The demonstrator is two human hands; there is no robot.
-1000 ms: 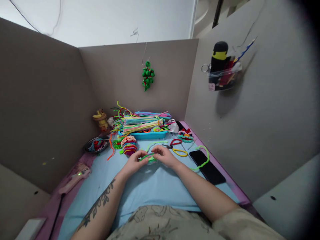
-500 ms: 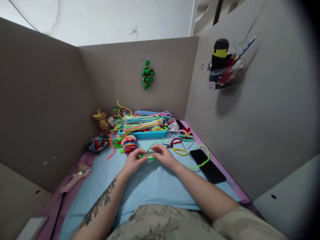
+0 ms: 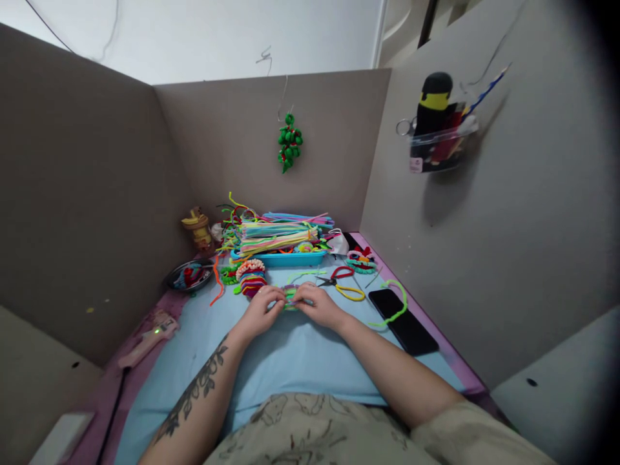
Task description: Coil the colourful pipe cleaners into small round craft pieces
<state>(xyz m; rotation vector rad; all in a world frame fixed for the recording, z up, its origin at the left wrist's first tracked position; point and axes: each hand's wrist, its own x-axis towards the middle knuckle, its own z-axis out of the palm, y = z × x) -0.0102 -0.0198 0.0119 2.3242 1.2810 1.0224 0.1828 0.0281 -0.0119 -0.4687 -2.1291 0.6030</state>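
Note:
Over the blue cloth [image 3: 310,361], my left hand [image 3: 263,309] and my right hand [image 3: 320,305] meet at a small green pipe-cleaner piece [image 3: 290,293]. Both pinch it, with thumbs and fingertips pressed together. Fingers cover much of the piece, so its full shape is hidden; a bit of purple shows at its upper edge. Just behind it lies a thin light-green pipe cleaner [image 3: 310,273]. Scissors [image 3: 349,292] with one red and one yellow handle rest to the right of my right hand. Close to my left hand is a stack of coloured fuzzy rings [image 3: 252,282].
A blue tray [image 3: 293,259] heaped with pipe cleaners stands at the back. On the right, a bright-green pipe cleaner [image 3: 405,298] crosses a black phone [image 3: 407,326]. Leftward are a dark bowl [image 3: 169,281] and a pink glue gun [image 3: 145,345]. Grey panels [image 3: 271,97] enclose the table.
The green piece has turned in my fingers, and my fingertips have come closer together over it. My right fingers now curl further down. The view has shifted slightly.

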